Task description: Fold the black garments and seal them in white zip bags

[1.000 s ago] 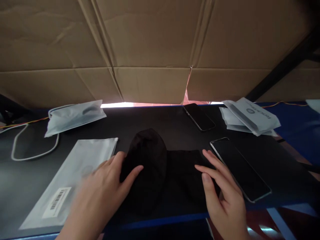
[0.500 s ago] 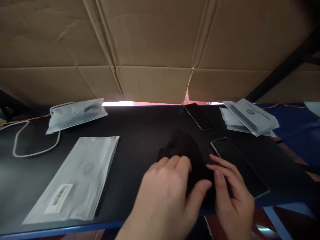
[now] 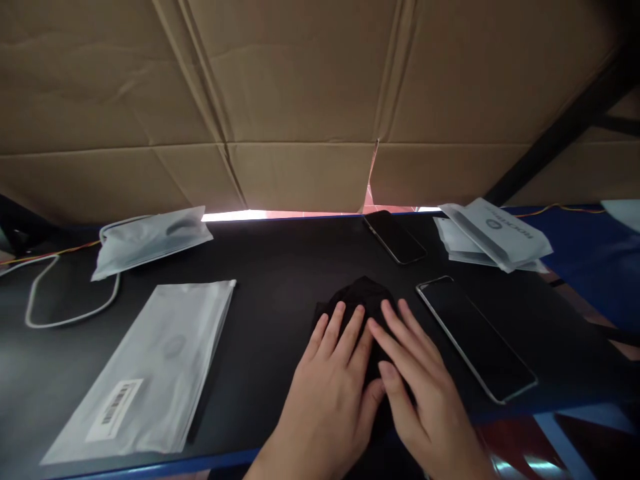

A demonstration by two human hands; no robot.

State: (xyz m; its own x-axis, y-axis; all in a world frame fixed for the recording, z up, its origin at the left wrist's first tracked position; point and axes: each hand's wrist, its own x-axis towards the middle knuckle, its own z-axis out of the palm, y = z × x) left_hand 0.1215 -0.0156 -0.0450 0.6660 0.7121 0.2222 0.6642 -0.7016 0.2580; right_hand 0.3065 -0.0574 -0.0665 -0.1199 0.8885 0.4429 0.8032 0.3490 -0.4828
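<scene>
A black cloth (image 3: pixel 364 291) lies on the dark table near its front edge, partly hidden under both hands. My left hand (image 3: pixel 333 373) rests flat on its left part, fingers spread and pointing away from me. My right hand (image 3: pixel 420 380) lies on its right part, fingers stretched out, with its fingertips close to the left hand's. Just right of my right hand is a large phone-shaped black panel (image 3: pixel 477 337) with a light rim. Farther back lies a smaller dark phone (image 3: pixel 395 237).
A white pouch with a barcode label (image 3: pixel 145 367) lies at the left. Behind it are another pouch (image 3: pixel 155 239) and a white cable (image 3: pixel 75 323). Several pouches (image 3: pixel 500 233) are stacked at the back right. Cardboard (image 3: pixel 300 80) stands behind the table (image 3: pixel 270 267).
My left hand has opened from curled fingers to flat on the cloth. My right hand has moved left from beside the large panel onto the cloth. The view has shifted slightly.
</scene>
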